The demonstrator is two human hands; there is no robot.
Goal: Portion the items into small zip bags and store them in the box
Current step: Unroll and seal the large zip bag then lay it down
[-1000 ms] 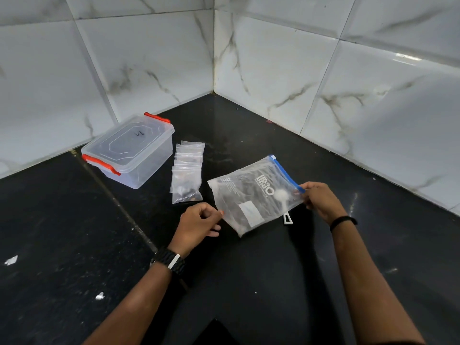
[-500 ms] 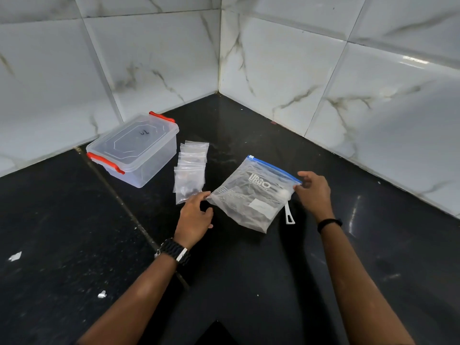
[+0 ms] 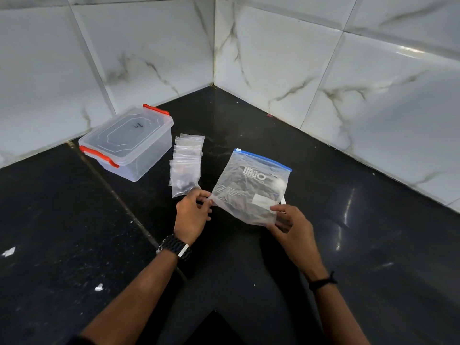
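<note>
Single head view, forward-down, close over corner countertop [image 3: 348, 245]

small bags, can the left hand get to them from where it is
Probably yes: the left hand pinches the big bag's corner right beside the small bags, with nothing between them; it would only have to let go first.

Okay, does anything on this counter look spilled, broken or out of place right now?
Nothing spilled or broken. Only oddities: a few small white scraps on the black countertop at the left, and a red speck at the wall's foot. The lidded box, small zip bags and large zip bag look orderly.
</note>
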